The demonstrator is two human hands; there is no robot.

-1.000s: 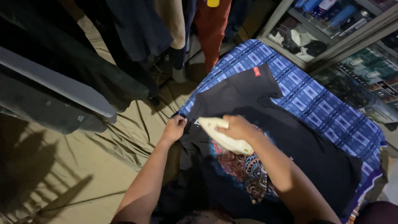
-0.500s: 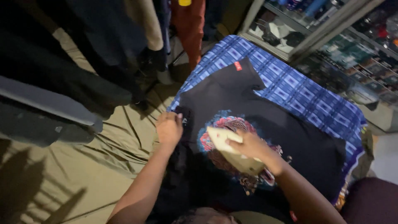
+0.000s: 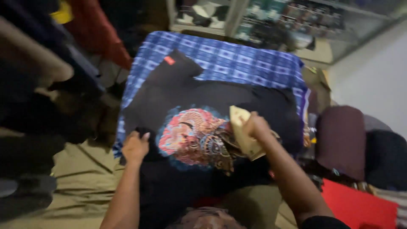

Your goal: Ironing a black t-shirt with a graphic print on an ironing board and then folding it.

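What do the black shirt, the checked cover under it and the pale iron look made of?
Black shirt: soft matte knit, likely cotton; it lies limp, with a multicoloured print. Checked cover: woven blue cloth, matte. Iron, in the right hand: cream casing, probably plastic; blur leaves it open.

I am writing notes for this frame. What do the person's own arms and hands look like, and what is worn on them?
Both forearms are bare, with no watch, ring or glove visible on the left hand or right hand. Only a dark sleeve edge shows on the right upper arm.

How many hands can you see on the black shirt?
2: the left hand presses the black shirt at its left edge; the right hand grips a cream iron beside the colourful print.
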